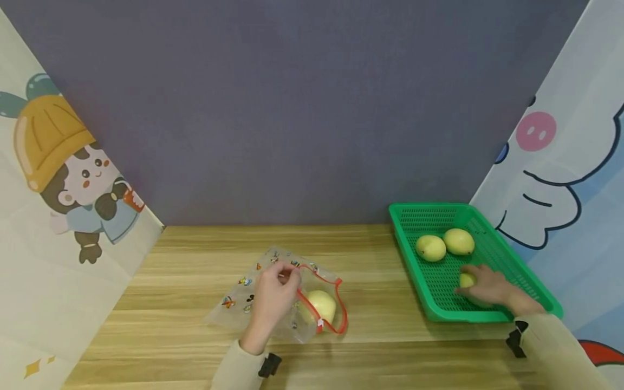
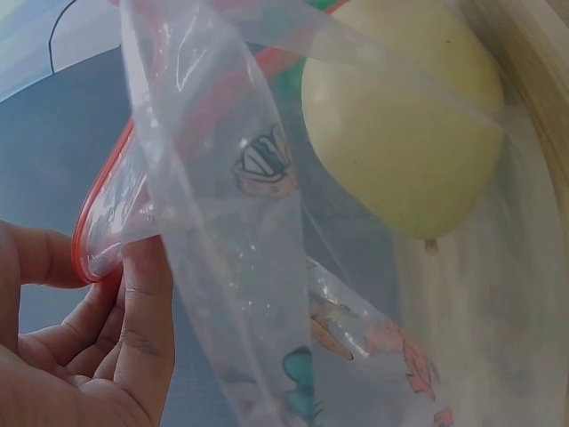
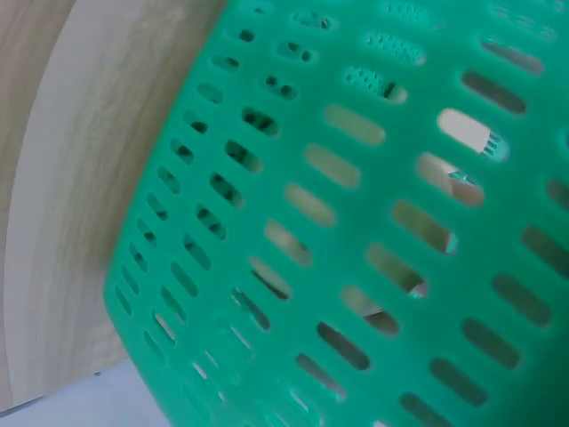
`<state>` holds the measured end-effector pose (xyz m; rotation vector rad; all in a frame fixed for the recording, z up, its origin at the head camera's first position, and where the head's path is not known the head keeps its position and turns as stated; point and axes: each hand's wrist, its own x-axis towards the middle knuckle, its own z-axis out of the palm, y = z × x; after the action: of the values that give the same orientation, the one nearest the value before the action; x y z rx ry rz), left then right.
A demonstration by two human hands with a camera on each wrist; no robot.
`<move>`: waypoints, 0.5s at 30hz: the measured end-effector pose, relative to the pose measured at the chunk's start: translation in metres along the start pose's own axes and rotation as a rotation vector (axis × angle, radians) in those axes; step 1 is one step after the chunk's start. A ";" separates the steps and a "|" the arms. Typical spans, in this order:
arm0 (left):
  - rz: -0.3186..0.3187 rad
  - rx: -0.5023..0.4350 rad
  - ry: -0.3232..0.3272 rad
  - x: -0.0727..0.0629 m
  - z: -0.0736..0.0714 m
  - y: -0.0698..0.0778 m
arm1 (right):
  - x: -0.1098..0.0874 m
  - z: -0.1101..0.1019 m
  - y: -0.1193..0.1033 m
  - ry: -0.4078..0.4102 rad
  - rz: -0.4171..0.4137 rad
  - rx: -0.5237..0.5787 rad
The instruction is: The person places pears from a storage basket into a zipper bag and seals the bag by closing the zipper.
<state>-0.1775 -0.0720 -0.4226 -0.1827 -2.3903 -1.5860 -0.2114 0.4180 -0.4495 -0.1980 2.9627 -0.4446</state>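
My left hand (image 1: 273,297) pinches the red zip edge of a clear plastic bag (image 1: 239,311) printed with small cartoon figures. The bag lies on the table with its red-rimmed mouth held apart, facing right. Inside, close to the mouth, rests a pale yellow mango (image 1: 323,305). Up close in the left wrist view, thumb and fingers hold the bag's red edge, and the mango (image 2: 404,116) shows a short stem. Over in the green basket (image 1: 423,295), my right hand (image 1: 489,287) grips another mango (image 1: 466,280), mostly hidden under the fingers. The right wrist view shows only the slotted basket wall (image 3: 356,222).
Two more mangoes, one on the left (image 1: 431,248) and one on the right (image 1: 459,241), lie side by side toward the back of the basket. The wooden table (image 1: 195,244) meets a grey panel (image 1: 312,119) behind, with cartoon-printed walls on both sides.
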 end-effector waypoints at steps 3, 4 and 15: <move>0.001 -0.004 -0.002 0.000 0.000 0.000 | 0.002 0.000 -0.001 -0.029 -0.010 0.021; 0.001 -0.003 -0.002 0.000 0.000 0.000 | 0.002 0.000 -0.002 -0.037 -0.011 0.028; 0.002 0.004 -0.015 -0.001 -0.001 -0.001 | 0.007 0.006 0.003 -0.046 -0.015 0.013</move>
<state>-0.1769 -0.0731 -0.4237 -0.1960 -2.4036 -1.5838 -0.2177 0.4179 -0.4572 -0.2254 2.9142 -0.4554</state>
